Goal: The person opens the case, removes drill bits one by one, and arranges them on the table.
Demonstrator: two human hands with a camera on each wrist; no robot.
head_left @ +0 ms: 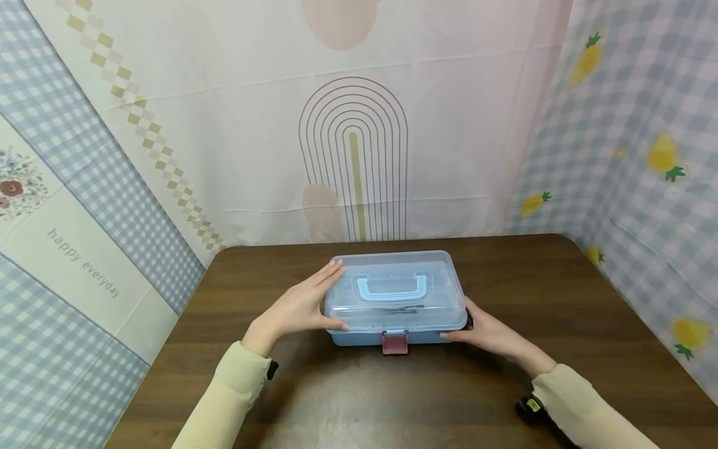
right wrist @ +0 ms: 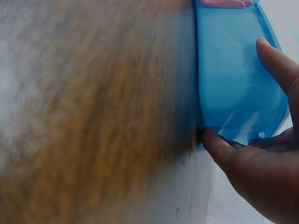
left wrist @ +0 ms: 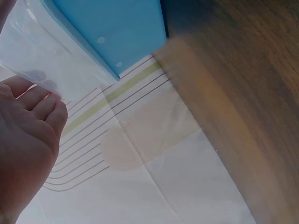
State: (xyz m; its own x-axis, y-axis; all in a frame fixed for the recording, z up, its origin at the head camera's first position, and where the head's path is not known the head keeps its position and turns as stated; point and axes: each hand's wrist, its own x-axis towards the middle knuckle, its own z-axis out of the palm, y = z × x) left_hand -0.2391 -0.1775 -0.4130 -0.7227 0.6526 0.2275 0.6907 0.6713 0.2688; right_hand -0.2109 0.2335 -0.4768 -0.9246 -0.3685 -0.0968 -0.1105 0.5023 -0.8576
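A plastic storage box with a blue base (head_left: pixel 359 338) and a clear lid (head_left: pixel 343 305) rests on the table, lid down. The lid carries a light blue handle (head_left: pixel 392 296); dark slender items show faintly through it. A dull pink latch (head_left: pixel 395 343) sticks out from the front. My left hand (head_left: pixel 303 305) grips the lid's left end, thumb at the front edge and fingers (left wrist: pixel 42 102) along the side. At the right front corner my right hand (head_left: pixel 496 333) holds the base, its thumb (right wrist: pixel 273 58) on the front wall and fingers around the end.
The brown wooden table (head_left: pixel 280 399) runs back to a white printed cloth (head_left: pixel 252 156). Checked cloth with pineapples (head_left: pixel 634 206) hangs on the right, and blue checked cloth (head_left: pixel 84 75) on the left. A dark strapped device (head_left: pixel 530 408) sits at the right wrist.
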